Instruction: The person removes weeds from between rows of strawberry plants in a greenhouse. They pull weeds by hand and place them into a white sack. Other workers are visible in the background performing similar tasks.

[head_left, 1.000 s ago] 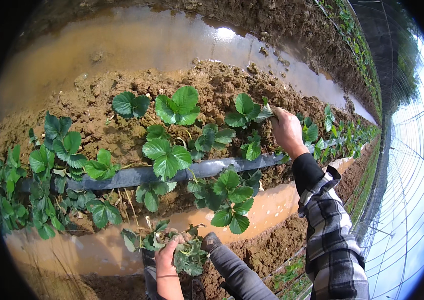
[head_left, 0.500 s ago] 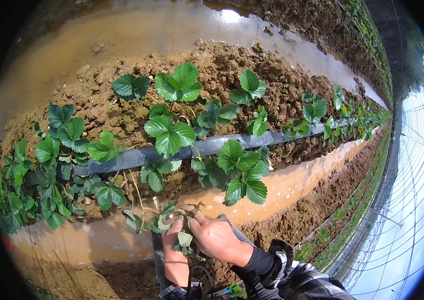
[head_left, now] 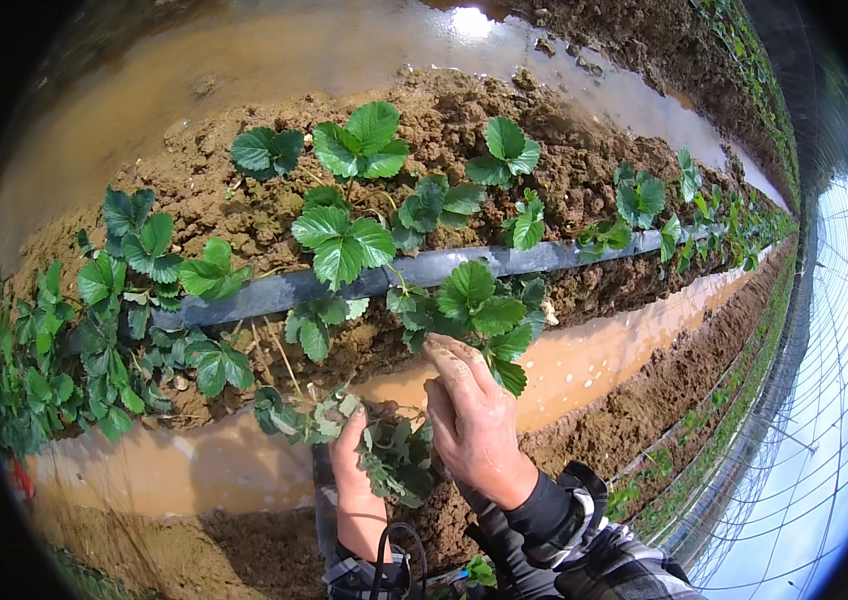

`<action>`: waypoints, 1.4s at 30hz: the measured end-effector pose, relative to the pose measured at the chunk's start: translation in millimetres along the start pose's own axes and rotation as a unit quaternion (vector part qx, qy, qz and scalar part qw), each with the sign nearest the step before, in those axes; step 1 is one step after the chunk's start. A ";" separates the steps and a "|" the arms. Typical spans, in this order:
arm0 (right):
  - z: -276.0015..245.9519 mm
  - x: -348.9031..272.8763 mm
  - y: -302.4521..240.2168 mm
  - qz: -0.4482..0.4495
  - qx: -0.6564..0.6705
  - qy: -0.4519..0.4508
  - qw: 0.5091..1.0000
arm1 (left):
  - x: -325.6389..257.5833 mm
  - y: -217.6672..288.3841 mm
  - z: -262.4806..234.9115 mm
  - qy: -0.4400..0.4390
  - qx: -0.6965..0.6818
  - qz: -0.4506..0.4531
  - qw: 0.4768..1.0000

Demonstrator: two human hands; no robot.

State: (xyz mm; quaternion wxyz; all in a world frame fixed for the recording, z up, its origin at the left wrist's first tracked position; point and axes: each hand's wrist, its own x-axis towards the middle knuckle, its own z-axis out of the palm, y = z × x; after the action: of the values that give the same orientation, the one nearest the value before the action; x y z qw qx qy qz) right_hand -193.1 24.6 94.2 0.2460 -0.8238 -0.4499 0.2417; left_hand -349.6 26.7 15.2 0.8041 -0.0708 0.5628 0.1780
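My left hand [head_left: 352, 465] is closed around a bundle of picked strawberry leaves [head_left: 399, 462]. Some look wilted and greyish, and the stems inside the grip are hidden. Beyond it, my right hand [head_left: 479, 415] reaches up to a growing strawberry plant [head_left: 479, 305] with broad green leaves. Its muddy fingers are slightly bent, the thumb stands apart from them, and nothing shows between. The fingertips are at the plant's lower leaves; whether they touch cannot be made out.
A dark grey hose [head_left: 289, 290] runs along the muddy raised bed [head_left: 214, 190] between more strawberry plants [head_left: 149, 250]. Brown water fills the near furrow [head_left: 214, 465] and the far furrow [head_left: 274, 60]. Wire netting [head_left: 824, 400] curves up at the right.
My right hand has left the leaf bundle and moved up and right to the growing plant. My left hand keeps the bundle, more of which now shows.
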 end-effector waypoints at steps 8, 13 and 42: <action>53.1 32.9 29.7 0.229 0.081 0.036 0.969 | -2.8 6.3 3.6 0.045 0.044 0.015 0.998; 88.2 44.5 46.2 0.323 0.054 0.054 0.943 | -7.4 14.1 4.0 0.058 0.029 0.003 0.998; 45.7 -28.7 30.1 0.099 0.061 -0.208 0.971 | -1.4 7.3 -28.0 -0.057 0.141 0.116 0.982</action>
State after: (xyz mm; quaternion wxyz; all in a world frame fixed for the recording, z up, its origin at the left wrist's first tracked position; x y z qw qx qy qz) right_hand -216.5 -5.8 45.7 0.1712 -0.7796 -0.3916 0.4578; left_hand -377.3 24.4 7.1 0.8107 0.1193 0.5399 0.1924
